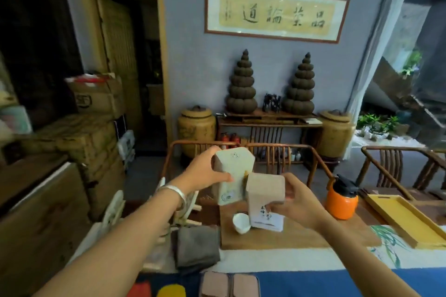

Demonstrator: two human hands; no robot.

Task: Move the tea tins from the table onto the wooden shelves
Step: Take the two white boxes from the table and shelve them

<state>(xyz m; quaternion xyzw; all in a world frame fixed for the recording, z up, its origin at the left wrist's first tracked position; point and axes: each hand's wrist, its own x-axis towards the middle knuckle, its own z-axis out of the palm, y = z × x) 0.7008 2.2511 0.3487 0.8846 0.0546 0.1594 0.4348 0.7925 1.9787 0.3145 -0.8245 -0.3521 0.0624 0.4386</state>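
Both hands up over the counter [301, 236]: left hand [205, 172] grips a pale tin [233, 176], right hand [298, 202] grips a pink tin [264, 196] just beside it, above the cup [241, 222].

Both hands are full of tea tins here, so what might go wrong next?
The left hand holds the pale tin and the right hand the pink tin, and the two tins look close enough to knock together. A dropped tin could hit the white cup just below.
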